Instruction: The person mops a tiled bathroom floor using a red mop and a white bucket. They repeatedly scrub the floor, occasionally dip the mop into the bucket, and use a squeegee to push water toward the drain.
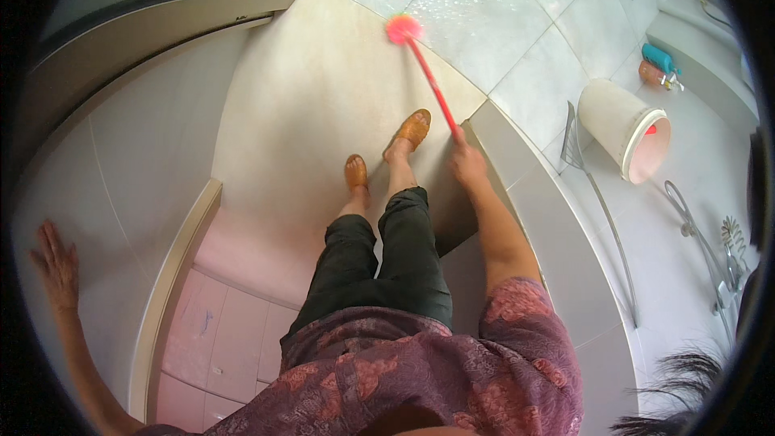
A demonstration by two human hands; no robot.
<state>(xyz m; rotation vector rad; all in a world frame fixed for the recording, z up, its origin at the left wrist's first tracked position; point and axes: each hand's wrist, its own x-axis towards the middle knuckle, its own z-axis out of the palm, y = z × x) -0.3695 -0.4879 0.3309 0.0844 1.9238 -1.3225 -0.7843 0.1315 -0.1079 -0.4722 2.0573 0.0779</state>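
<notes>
Item: long-handled brush [425,73], pink-red. Position: upper centre of the frame. Long axis runs diagonally, from the grip at centre right up and leftward to the round pink head [403,29], which points toward the upper left and rests on the wet, glossy pale floor tiles [484,16]. Handle thin and straight.

Right hand [467,163]: centre right of the frame, closed around the lower end of the handle, arm extended forward.

Left hand [55,265]: far left edge, open, fingers spread, palm flat against the pale tiled wall [121,169].

Feet: two, in orange-brown sandals [413,127], centre of the frame on a beige floor slab [307,113]; the right one set ahead, just beside the handle's lower end.

Surroundings, right side: white bucket [620,125] lying on its side, open mouth facing lower right; teal bottle [658,57] and orange bottle [651,74] in the upper right; metal shower hose and fittings [702,246] at the lower right.
</notes>
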